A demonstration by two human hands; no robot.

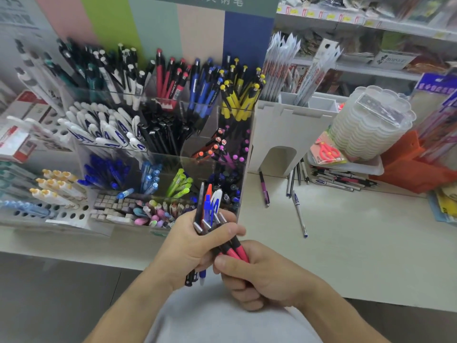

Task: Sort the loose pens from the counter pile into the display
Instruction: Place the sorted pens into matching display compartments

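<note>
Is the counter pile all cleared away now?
No, loose pens lie on the counter beside the white stand, while the left hand grips a bunch of pens.

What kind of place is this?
Most likely a stationery shop: a clear acrylic pen display sorted by colour, shelves with price tags, and packaged goods beside the counter.

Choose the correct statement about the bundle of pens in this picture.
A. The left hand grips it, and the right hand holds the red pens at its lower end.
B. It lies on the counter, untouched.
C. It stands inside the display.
A: the left hand is wrapped around the bundle of pens, and the right hand holds the red pens.
</note>
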